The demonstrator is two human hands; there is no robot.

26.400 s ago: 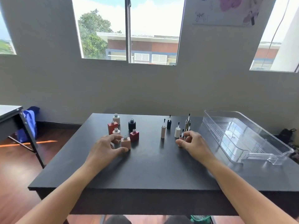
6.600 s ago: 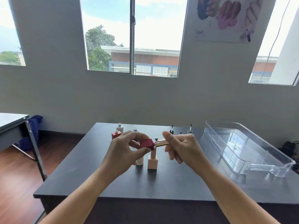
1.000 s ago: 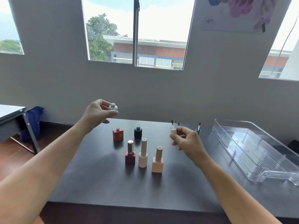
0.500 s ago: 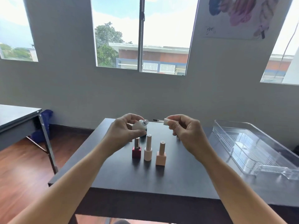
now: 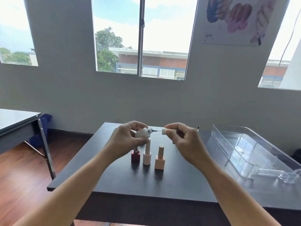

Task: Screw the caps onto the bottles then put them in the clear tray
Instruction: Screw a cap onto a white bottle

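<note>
Holding a white bottle (image 5: 143, 133) tipped on its side above the worktop (image 5: 123, 181), the left hand (image 5: 127, 141) has its fingers curled round the body, with the neck pointing toward the right hand (image 5: 184, 141). That hand pinches a white cap (image 5: 163, 131) between thumb and fingers, and its brush (image 5: 155, 130) is just entering the neck. The cap is not yet seated or turned.

Below the hands stand three bottles with caps on: a dark red one (image 5: 135, 156), a pale pink one (image 5: 147, 156) and a peach one (image 5: 160, 160). No bottle is in the clear tray (image 5: 241, 144) yet. At least one loose brush cap (image 5: 198, 128) shows at the back; whatever else stands behind the hands is hidden. By my reckoning the capping is roughly half done and all the loading remains.

The three stand close together, well back from the front edge. Bare worktop lies between them and the tray on the right, so carrying across looks easy. Each bottle must clear the tray's raised wall.
</note>
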